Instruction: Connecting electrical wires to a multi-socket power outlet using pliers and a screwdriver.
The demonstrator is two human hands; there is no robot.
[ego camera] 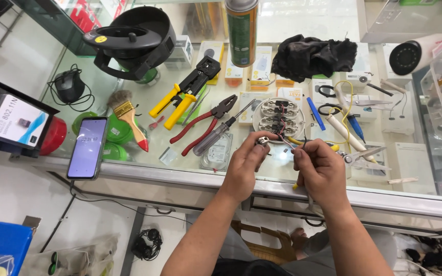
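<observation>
My left hand (245,164) pinches a small metal connector (262,140) at the end of thin wires. Close beside it, my right hand (321,167) grips a bundle of thin coloured wires (288,142) and a yellow-handled tool whose tip shows below the palm (295,186). The wires run up to a round white device (278,118) with open terminals, lying on the glass counter (190,158) just beyond both hands.
On the counter lie red-handled pliers (205,125), a screwdriver (221,133), a yellow crimping tool (185,94), a paintbrush (131,122), a phone (87,148), scissors (364,156), a black cloth (313,56), a spray can (241,30) and a white camera (415,53).
</observation>
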